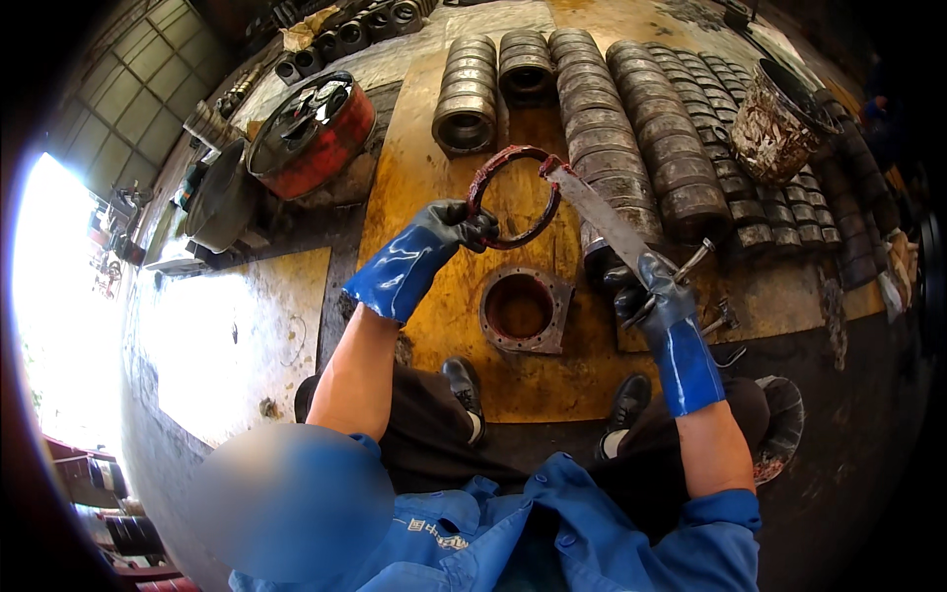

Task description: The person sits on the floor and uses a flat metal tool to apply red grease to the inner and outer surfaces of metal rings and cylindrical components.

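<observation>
In my left hand (452, 225), gloved in blue and black, is a dark metal ring (482, 181), its fingers closed on the ring's lower left rim. Dark red paste coats the ring's upper edge. A flat metal scraper blade (604, 219) is gripped in my right hand (653, 286), gloved alike. The blade slants up to the left, and its paste-smeared tip meets or nearly meets the ring's upper right rim. Below the ring, a round flanged housing (558, 328) with bolt holes and a red-lined bore lies on the yellow board. A bolt-like metal rod (694, 260) shows beside my right hand; whether I hold it is unclear.
Rows of stacked metal cylinders (602, 128) stand ahead and to the right. A paste-crusted bucket (774, 128) sits on the right-hand rows. At the left are a red drum (321, 158) and a dark tub (219, 212). My shoes (631, 400) flank the yellow board (424, 326).
</observation>
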The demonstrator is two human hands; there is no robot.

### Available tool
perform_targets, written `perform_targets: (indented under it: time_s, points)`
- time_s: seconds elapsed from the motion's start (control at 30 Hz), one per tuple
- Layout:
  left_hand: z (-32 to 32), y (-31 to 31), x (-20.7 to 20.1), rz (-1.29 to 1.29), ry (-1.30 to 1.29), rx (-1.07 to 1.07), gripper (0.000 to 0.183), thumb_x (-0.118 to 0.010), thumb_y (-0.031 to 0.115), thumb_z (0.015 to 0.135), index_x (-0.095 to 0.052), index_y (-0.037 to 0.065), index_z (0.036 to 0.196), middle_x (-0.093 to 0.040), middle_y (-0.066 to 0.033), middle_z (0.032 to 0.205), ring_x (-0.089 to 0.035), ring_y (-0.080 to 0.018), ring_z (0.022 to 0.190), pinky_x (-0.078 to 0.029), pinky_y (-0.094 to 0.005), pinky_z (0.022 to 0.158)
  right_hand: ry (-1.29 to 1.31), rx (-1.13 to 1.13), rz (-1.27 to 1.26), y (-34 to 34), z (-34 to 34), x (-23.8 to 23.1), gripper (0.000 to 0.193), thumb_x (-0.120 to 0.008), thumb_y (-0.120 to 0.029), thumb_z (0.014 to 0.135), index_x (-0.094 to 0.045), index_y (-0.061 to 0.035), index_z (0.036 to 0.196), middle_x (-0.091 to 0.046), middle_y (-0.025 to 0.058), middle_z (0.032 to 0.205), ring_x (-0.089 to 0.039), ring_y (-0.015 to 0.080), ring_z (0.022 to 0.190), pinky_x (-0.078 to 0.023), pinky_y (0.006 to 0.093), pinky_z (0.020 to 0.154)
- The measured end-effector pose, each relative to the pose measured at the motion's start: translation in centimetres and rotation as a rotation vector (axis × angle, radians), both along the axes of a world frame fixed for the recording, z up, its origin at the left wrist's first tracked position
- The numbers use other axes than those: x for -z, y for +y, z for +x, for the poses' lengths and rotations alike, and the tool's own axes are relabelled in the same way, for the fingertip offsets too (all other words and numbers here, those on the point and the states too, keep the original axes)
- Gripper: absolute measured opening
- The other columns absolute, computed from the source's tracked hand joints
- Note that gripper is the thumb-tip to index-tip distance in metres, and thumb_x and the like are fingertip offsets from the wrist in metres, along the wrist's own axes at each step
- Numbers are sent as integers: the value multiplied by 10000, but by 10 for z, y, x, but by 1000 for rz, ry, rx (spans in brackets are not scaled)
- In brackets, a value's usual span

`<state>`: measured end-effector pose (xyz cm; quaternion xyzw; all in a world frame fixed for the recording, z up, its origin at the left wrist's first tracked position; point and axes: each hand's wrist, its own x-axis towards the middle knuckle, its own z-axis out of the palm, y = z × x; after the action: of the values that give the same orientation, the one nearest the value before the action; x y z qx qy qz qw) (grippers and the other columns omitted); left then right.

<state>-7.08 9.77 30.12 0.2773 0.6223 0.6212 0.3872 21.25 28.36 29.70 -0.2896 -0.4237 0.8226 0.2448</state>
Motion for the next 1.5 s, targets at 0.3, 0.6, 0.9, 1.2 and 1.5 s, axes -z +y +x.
perform_targets:
  time_s: [0.3, 0.6, 0.9, 1.2, 1.5]
  points:
    - [2, 1, 10, -120, 183, 20, 111, -596, 11, 857, -676, -26, 925, -641, -37, 728, -547, -101, 606, -447, -235, 551, -121, -75, 316, -14, -1, 1, 300, -605, -273, 902, -622, -7, 1041, -698, 63, 791, -632, 132, 518, -492, 240, 430]
    - [9, -3, 4, -284, 358, -5, 130, -638, 126, 880, -667, 1, 907, -629, -16, 747, -541, -88, 639, -440, -231, 592, -170, -72, 457, -21, -3, 6, 331, -579, -260, 915, -596, 7, 1109, -690, 80, 811, -606, 104, 540, -470, 230, 471]
    - [1, -2, 17, -308, 370, -11, 200, -685, 173, 841, -689, 18, 966, -649, -36, 703, -558, -99, 613, -464, -264, 588, -251, -70, 725, -26, -3, 20, 336, -582, -285, 913, -614, -13, 1108, -692, 80, 869, -647, 140, 680, -500, 254, 589]
    - [5, 0, 12, -309, 396, 2, 181, -666, 153, 849, -677, 4, 950, -661, -44, 752, -580, -97, 655, -473, -246, 606, -130, -212, 920, -42, -3, 17, 409, -529, -261, 941, -532, 42, 1216, -664, 96, 914, -631, 117, 715, -503, 224, 585]
    - [-15, 10, 28, -132, 35, 7, 113, -623, 68, 865, -679, 0, 934, -646, -33, 717, -548, -78, 610, -453, -237, 565, 321, -345, -299, 35, 3, 85, 310, -531, -195, 936, -557, 11, 1167, -661, 122, 919, -618, 151, 669, -508, 271, 554]
